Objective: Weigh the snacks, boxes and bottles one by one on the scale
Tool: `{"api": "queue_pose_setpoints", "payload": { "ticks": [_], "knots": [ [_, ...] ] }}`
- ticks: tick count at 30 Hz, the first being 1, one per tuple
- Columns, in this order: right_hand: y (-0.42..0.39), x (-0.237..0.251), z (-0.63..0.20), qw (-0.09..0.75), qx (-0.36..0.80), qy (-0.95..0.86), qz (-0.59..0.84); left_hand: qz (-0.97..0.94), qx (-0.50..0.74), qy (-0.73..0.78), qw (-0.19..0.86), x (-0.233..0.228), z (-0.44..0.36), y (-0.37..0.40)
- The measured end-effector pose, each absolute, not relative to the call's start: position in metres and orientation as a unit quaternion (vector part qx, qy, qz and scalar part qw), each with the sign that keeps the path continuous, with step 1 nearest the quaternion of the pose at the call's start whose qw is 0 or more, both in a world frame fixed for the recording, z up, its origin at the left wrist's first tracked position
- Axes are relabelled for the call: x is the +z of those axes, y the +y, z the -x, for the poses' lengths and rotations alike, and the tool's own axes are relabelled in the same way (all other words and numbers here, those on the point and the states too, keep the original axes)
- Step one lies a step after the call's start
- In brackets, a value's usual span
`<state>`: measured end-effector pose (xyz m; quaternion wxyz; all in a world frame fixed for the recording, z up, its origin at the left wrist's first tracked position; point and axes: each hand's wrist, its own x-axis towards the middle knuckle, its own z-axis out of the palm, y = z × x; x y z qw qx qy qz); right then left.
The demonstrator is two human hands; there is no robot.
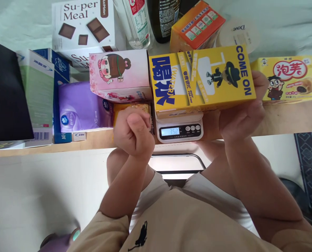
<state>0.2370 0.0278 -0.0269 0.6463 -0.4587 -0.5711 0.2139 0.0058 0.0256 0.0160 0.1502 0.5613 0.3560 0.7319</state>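
- The yellow box (pixel 202 82), printed "COME ON" and "(WATER)", lies flat on top of the small digital kitchen scale (pixel 181 129), whose display seems to read 352.
- Its long axis runs left to right across the view, along the edge of the wooden desk (pixel 290 119); the box overhangs the scale on both ends.
- The right hand (pixel 244 112) is the nearer one: it touches the box at its right end, thumb up against the end face by the "COME ON" lettering, fingers curled beneath the lower edge. Whether it grips or only steadies the box cannot be told.
- The left hand (pixel 133 131) sits just left of the scale, closed into a loose fist with the thumb across the fingers, holding nothing visible. It is in front of an orange packet (pixel 132 108) and apart from the yellow box.
- Just beside the box on the left stands a pink cartoon box (pixel 119 73); on the right, a yellow puff-pastry box (pixel 290 78).
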Motion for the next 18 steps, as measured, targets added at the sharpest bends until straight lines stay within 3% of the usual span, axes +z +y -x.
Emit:
{"api": "queue_pose_setpoints", "payload": {
  "ticks": [9,14,18],
  "knots": [
    [0.031,-0.029,-0.238,0.657,0.197,-0.576,0.446,-0.574,0.722,0.364,0.132,0.011,0.005,0.029],
    [0.028,-0.017,-0.241,0.686,0.183,-0.558,0.43,-0.596,0.706,0.325,0.201,0.011,0.005,0.025],
    [0.019,0.024,-0.24,0.641,0.108,-0.605,0.46,-0.58,0.698,0.327,0.262,0.013,0.006,0.022]
  ]
}}
